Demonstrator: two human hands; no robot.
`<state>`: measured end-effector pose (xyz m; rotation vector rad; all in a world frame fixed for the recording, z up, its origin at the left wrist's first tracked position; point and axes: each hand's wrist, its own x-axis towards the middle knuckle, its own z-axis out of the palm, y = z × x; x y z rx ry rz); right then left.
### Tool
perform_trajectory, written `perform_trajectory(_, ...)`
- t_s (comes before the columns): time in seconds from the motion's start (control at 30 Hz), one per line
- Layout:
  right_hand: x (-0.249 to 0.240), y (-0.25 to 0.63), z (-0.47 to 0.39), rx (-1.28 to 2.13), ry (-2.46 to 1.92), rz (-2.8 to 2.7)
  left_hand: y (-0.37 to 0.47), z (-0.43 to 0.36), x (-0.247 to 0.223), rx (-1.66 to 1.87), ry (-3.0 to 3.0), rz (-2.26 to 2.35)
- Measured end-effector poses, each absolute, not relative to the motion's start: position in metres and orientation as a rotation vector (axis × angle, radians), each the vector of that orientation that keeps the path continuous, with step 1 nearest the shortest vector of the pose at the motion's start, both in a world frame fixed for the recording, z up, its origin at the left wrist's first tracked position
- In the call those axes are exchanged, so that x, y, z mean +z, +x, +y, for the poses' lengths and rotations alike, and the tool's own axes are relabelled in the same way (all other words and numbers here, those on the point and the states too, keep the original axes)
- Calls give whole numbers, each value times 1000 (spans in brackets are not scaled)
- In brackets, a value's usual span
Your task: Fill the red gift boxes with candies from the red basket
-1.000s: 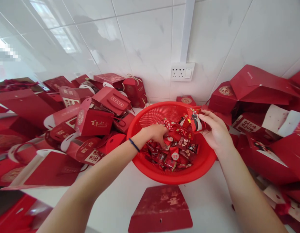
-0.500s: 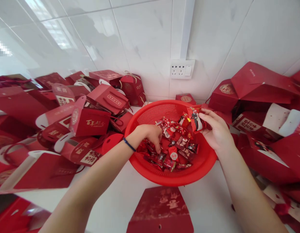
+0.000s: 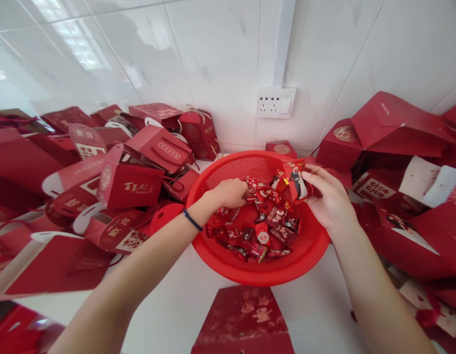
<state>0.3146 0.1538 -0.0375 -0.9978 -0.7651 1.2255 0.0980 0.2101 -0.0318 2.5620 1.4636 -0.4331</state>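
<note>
A red plastic basket (image 3: 257,279) with perforated sides holds many small wrapped candies (image 3: 263,235) in red and dark red. My left hand (image 3: 231,193), with a dark blue band on the wrist, reaches into it over the candies. Its fingers are curled and closed at the candies toward the back; what lies between them is hidden. At the basket's right rim, my right hand (image 3: 329,199) grips a red printed candy packet (image 3: 296,183) between thumb and fingers. More red and gold wrappers sit against that packet on its left.
Red gift boxes (image 3: 132,187) with handles are heaped on the left, and more red boxes (image 3: 390,128) on the right. A red box (image 3: 244,319) lies in front of the basket on the white table (image 3: 165,300). A socket (image 3: 276,103) is on the tiled wall behind.
My left hand has moved up and away from me inside the basket, from the middle candies toward the back ones. My right hand stays in place with its packet. The view has shifted slightly.
</note>
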Motion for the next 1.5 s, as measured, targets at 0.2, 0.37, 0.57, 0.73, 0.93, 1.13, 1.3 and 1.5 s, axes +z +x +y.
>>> perform_trajectory(0.2, -36, 314, 154, 1225, -999, -772, 91, 222, -40, -92, 2503, 1310)
perform_trajectory(0.37, -37, 314, 154, 1235, -1016, -752, 93, 223, -38, 140, 2343, 1377)
perform_trajectory(0.57, -37, 314, 153, 1252, -1002, -796, 93, 223, -37, 139, 2168, 1391)
perform_trajectory(0.73, -35, 313, 153, 1289, -984, -758, 90, 224, -36, -12, 2171, 1353)
perform_trajectory(0.93, -35, 313, 152, 1329, -984, -755, 80, 222, -33, -377, 2196, 1261)
perform_trajectory(1.13, -39, 313, 153, 1359, -925, -787, 80, 217, -37, -609, 2195, 1376)
perform_trajectory(1.3, -42, 313, 152, 1364, -901, -850, 82, 217, -29, -343, 2304, 1396)
perform_trajectory(1.5, -37, 313, 150, 1396, -898, -831, 90, 205, -10, 230, 1801, 1135)
